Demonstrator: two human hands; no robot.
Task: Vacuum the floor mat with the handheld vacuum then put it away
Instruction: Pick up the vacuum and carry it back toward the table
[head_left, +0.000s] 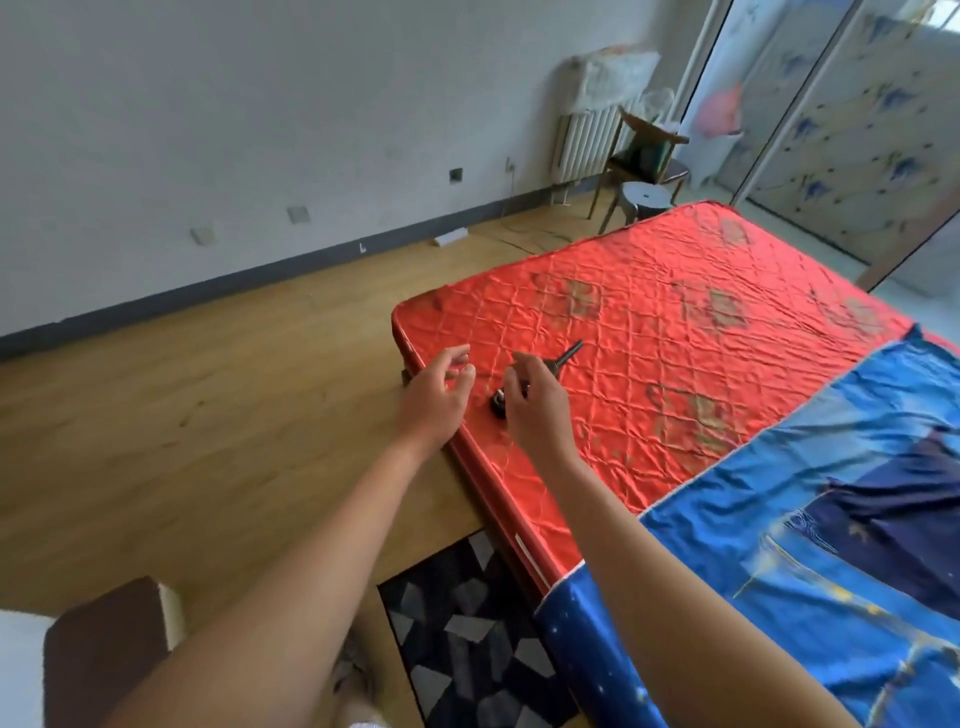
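- A black-and-grey patterned floor mat (467, 639) lies at bottom centre, tucked against the near edge of the red quilted mattress (675, 322).
- A blue sheet (831, 493) covers the mattress at lower right.
- Left hand (434, 397), mid-frame over the mattress edge, is relaxed with loosely curled fingers and holds nothing.
- Right hand (535, 405), just beside it, curls down over the dark handheld vacuum (569, 353), which lies on the mattress with its nozzle poking out toward upper right. Whether the fingers actually clasp it cannot be told.
- At upper right, a wooden chair (644, 150) and grey stool (641, 196) stand by a white radiator (584, 140).
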